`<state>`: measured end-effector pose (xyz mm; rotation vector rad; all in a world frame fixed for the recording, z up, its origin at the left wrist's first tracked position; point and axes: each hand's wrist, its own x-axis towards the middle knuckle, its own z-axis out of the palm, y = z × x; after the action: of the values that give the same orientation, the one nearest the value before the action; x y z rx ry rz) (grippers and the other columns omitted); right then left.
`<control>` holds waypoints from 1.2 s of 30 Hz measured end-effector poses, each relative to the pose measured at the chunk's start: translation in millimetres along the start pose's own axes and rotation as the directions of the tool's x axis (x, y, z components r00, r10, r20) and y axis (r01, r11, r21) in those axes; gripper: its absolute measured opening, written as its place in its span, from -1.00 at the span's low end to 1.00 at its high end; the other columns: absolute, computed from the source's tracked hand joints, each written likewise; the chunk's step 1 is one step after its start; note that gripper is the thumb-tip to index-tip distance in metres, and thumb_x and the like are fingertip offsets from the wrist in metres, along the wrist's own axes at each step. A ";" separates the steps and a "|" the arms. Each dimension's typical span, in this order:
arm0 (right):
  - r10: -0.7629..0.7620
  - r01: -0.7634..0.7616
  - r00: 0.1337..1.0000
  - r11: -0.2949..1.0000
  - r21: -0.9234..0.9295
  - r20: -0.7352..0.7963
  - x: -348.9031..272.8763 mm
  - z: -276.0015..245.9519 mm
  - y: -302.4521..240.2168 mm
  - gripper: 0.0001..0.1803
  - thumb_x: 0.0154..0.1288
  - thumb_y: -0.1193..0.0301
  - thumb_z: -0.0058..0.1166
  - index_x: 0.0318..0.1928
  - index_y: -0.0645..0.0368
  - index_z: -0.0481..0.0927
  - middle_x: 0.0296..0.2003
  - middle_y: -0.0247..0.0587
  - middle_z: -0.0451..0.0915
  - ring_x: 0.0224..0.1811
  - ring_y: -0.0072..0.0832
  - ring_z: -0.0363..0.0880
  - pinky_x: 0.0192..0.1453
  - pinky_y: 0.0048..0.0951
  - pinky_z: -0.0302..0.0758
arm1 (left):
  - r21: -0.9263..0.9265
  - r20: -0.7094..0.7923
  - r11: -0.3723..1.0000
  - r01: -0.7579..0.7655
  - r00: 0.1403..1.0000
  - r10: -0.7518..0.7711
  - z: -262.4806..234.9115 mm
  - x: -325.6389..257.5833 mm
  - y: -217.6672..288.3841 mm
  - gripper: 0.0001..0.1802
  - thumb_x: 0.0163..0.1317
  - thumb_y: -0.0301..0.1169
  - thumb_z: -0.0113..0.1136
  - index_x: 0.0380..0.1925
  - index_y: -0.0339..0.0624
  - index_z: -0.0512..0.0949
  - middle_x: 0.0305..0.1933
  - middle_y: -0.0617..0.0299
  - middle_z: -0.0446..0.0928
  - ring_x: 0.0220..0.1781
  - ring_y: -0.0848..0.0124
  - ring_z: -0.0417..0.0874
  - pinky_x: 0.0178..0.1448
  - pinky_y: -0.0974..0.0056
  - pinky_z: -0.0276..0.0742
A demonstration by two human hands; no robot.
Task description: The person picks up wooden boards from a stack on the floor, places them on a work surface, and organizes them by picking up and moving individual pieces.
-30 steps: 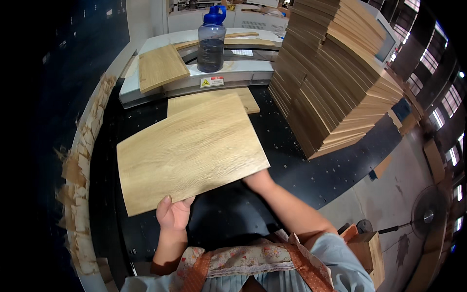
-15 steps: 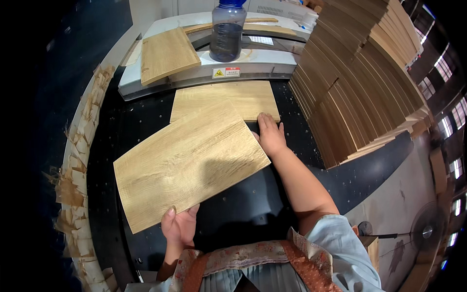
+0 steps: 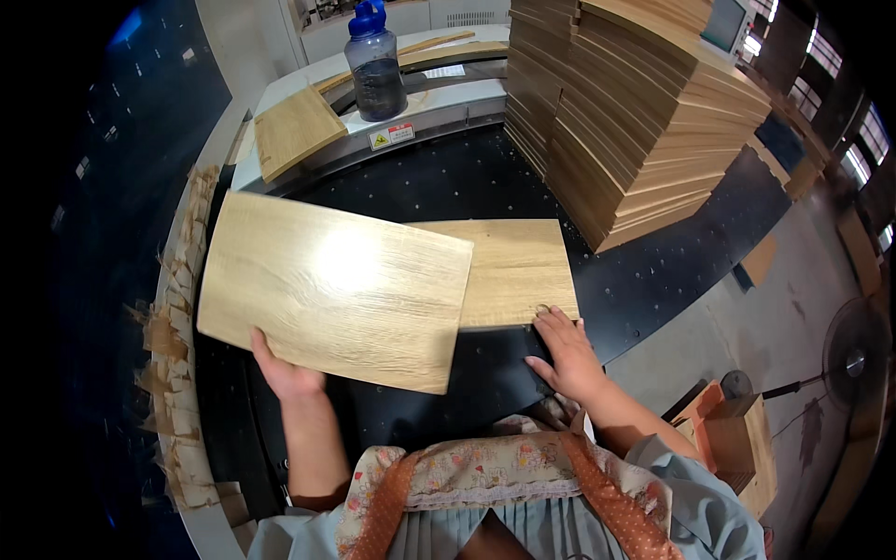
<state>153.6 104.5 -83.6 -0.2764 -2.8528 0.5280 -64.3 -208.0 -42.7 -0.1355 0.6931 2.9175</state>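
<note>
A black bench (image 3: 429,182) is in front. A tall stack of boards (image 3: 625,131) stands on it near the right edge. A big board (image 3: 327,299) is over the bench by the left edge, covering part of a flat board (image 3: 518,271) near the front edge. The left hand (image 3: 287,378) pinches the big board. The right hand (image 3: 571,359), thumb spread, touches the flat board's corner.

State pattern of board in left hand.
The board has pale tan wood grain, best seen in the head view.
</note>
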 end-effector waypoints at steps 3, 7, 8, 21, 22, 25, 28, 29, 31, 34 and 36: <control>-0.006 0.009 0.995 1.000 0.027 -0.102 -28.5 -2.8 17.1 -0.50 0.08 0.29 0.19 0.04 0.16 0.42 0.08 -0.14 0.44 0.30 -0.10 0.23 0.30 0.14 0.13 | 0.209 -0.101 0.978 -0.026 0.994 0.048 16.8 22.6 38.2 -0.41 0.33 -0.09 -0.08 0.23 -0.24 0.24 0.28 0.05 0.29 0.27 0.12 0.33 0.30 0.06 0.28; 0.012 0.031 0.933 0.993 0.115 -0.360 -41.5 0.5 38.8 -0.60 0.04 0.44 0.20 -0.08 0.25 0.46 -0.09 0.03 0.48 0.16 0.05 0.33 0.23 -0.06 0.25 | 0.588 0.149 0.766 -0.260 0.965 0.213 39.5 73.2 112.1 -0.46 0.26 -0.18 0.12 0.13 -0.31 0.35 0.10 0.06 0.48 0.06 0.22 0.53 0.10 0.19 0.46; 0.040 0.004 0.923 0.993 0.115 -0.382 -42.6 3.3 41.6 -0.61 0.04 0.44 0.19 -0.09 0.25 0.45 -0.10 0.03 0.48 0.15 0.06 0.33 0.22 -0.06 0.25 | 0.688 0.209 0.646 -0.332 0.942 0.262 57.2 76.6 116.8 -0.50 0.26 -0.21 0.12 0.10 -0.30 0.39 0.06 0.08 0.50 0.02 0.28 0.54 0.05 0.24 0.47; 0.076 -0.094 0.859 0.995 -0.010 -0.506 -36.4 21.6 41.1 -0.66 0.08 0.36 0.04 -0.13 0.25 0.43 -0.14 0.05 0.44 0.09 0.08 0.34 0.16 -0.03 0.23 | 0.558 0.528 -0.565 -0.608 0.785 -0.324 136.2 162.9 5.0 -0.69 0.08 -0.21 0.28 -0.33 -0.24 0.58 -0.39 0.04 0.58 -0.29 0.20 0.58 -0.17 0.18 0.44; 0.079 -0.097 0.863 0.995 -0.011 -0.499 -36.3 23.2 40.8 -0.66 0.08 0.36 0.04 -0.13 0.25 0.43 -0.14 0.04 0.44 0.09 0.08 0.34 0.16 -0.03 0.23 | 0.419 0.481 -0.717 -0.557 0.806 -0.345 138.2 163.9 -9.1 -0.70 0.07 -0.24 0.27 -0.26 -0.18 0.58 -0.33 0.02 0.57 -0.21 0.12 0.58 -0.10 0.14 0.45; 0.072 -0.090 0.867 0.996 -0.014 -0.492 -34.5 24.2 41.1 -0.65 0.07 0.36 0.02 -0.12 0.25 0.43 -0.13 0.03 0.45 0.09 0.08 0.35 0.17 -0.03 0.23 | 0.346 0.692 -0.653 -0.674 0.653 -0.307 106.7 177.3 -32.6 -0.65 0.04 -0.28 0.25 -0.16 -0.17 0.55 -0.13 0.05 0.55 -0.03 0.11 0.51 0.07 0.13 0.43; 0.080 -0.101 0.873 0.995 -0.017 -0.481 -35.3 28.3 42.8 -0.66 0.09 0.36 0.00 -0.11 0.26 0.44 -0.12 0.03 0.45 0.10 0.09 0.35 0.18 -0.03 0.22 | 0.314 0.677 -0.568 -0.760 0.599 -0.427 72.1 130.3 -67.5 -0.38 -0.04 -0.20 0.31 0.07 -0.14 0.41 0.17 0.06 0.38 0.24 0.07 0.33 0.32 0.08 0.23; 0.077 -0.104 0.875 0.994 -0.030 -0.479 -36.1 29.6 44.3 -0.66 0.10 0.36 0.00 -0.12 0.27 0.44 -0.12 0.03 0.45 0.10 0.10 0.34 0.19 -0.02 0.22 | 0.265 0.529 -0.583 -0.768 0.622 -0.578 52.3 114.4 -78.8 -0.20 -0.05 -0.09 0.33 0.20 -0.08 0.27 0.29 0.05 0.25 0.35 0.06 0.19 0.39 -0.05 0.09; 0.066 -0.098 0.887 0.994 -0.046 -0.457 -39.9 29.1 48.2 -0.65 0.14 0.35 -0.02 -0.08 0.28 0.42 -0.11 0.03 0.45 0.11 0.11 0.33 0.20 -0.01 0.20 | 0.247 0.247 -0.584 -0.773 0.633 -0.734 32.1 84.9 -83.9 -0.19 0.14 0.04 0.11 0.32 -0.04 0.10 0.44 0.13 0.00 0.49 0.21 -0.08 0.42 -0.26 -0.18; 0.034 -0.069 0.897 0.996 -0.063 -0.441 -42.4 29.5 49.8 -0.63 0.17 0.36 -0.04 -0.04 0.29 0.38 -0.10 0.05 0.44 0.11 0.12 0.31 0.22 -0.01 0.17 | 0.209 0.355 -0.573 -0.792 0.608 -0.711 -0.5 99.4 -62.8 -0.35 0.27 -0.03 -0.05 0.33 0.14 0.10 0.46 0.31 -0.03 0.49 0.34 -0.07 0.41 -0.25 -0.13; 0.042 -0.072 0.914 0.996 -0.058 -0.405 -43.9 27.0 48.0 -0.64 0.20 0.35 -0.07 -0.03 0.30 0.36 -0.09 0.06 0.43 0.12 0.13 0.29 0.23 0.00 0.16 | 0.169 0.351 -0.647 -0.743 0.659 -0.665 -4.6 122.5 -53.1 -0.42 0.29 -0.08 -0.08 0.31 0.18 0.14 0.45 0.33 0.00 0.48 0.36 -0.02 0.41 -0.23 -0.08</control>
<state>195.6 129.8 -134.1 -0.4286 -2.4683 0.3320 -176.6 -149.1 -84.8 1.4495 2.7502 -0.1058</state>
